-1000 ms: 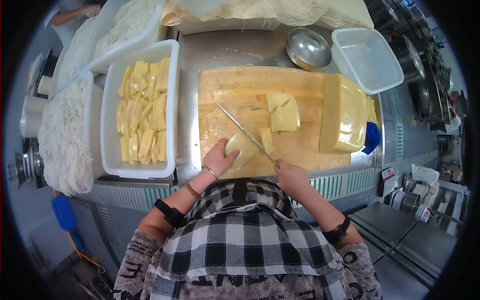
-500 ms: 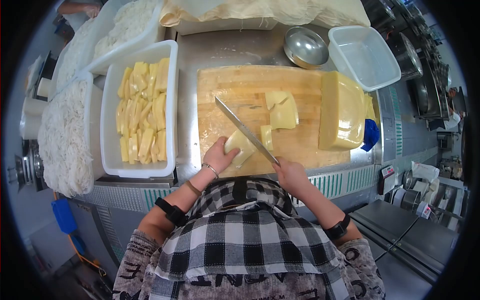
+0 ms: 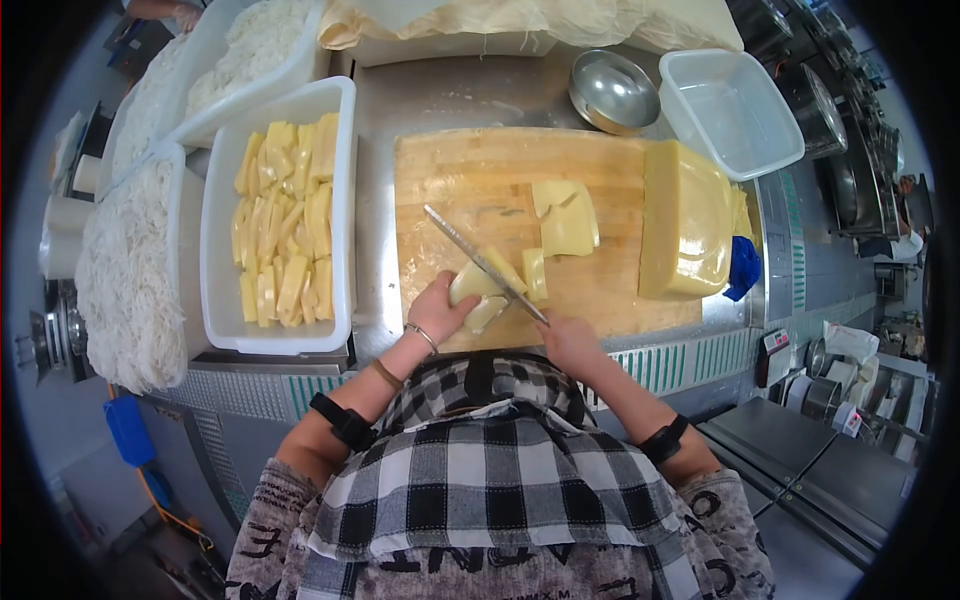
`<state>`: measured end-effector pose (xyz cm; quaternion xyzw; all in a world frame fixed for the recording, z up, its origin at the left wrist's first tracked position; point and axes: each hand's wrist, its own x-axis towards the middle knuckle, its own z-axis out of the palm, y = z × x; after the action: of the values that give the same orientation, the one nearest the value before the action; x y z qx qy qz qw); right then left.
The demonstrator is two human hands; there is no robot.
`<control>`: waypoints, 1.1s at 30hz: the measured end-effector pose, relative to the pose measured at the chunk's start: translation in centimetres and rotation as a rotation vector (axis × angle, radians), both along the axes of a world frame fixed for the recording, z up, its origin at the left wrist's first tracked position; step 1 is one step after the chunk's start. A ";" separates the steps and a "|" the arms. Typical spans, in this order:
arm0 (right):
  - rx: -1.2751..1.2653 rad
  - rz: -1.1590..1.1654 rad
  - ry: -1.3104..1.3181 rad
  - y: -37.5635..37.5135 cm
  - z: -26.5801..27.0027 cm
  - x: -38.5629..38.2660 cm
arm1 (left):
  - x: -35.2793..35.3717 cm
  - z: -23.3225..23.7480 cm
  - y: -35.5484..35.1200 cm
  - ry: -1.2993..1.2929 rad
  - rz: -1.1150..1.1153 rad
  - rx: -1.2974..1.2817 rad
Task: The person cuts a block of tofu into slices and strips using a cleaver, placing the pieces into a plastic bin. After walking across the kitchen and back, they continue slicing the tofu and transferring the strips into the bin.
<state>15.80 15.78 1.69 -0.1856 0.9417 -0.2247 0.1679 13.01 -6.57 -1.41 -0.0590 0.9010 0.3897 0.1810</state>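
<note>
My right hand (image 3: 572,347) is wrapped round the handle of a long knife (image 3: 456,238), at the front of the wooden cutting board (image 3: 470,165). The blade slants up to the left across a pale yellow slab (image 3: 468,283) that looks like firm jelly. My left hand (image 3: 443,307) grips the slab's left side, fingertips close to the blade. Along the blade's right side lies a cut strip (image 3: 508,268), and a short piece (image 3: 535,273) rests beside it. Farther back are flat yellow pieces (image 3: 568,226). A large yellow block (image 3: 685,225) stands at the board's right end.
To the left, a white tub (image 3: 345,210) holds many yellow strips. Tubs of white noodles (image 3: 135,260) stand beyond it. Behind the board are a metal bowl (image 3: 614,92) and a clear plastic tub (image 3: 730,110). Blue crumpled material (image 3: 742,268) lies beside the block. Another person's hand (image 3: 187,17) shows top left.
The knife and my right hand have shifted slightly left and toward me. A strip now stands apart from the slab on the blade's right side. My left hand stays put.
</note>
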 end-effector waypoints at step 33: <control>-0.036 -0.044 -0.018 -1.4 5.4 1.5 | 2.1 -2.7 -1.2 0.002 0.203 0.267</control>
<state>17.33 14.34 7.08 -0.1657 0.9399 -0.2470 0.1678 15.08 -7.75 -4.14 -0.1248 0.8309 0.5223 0.1459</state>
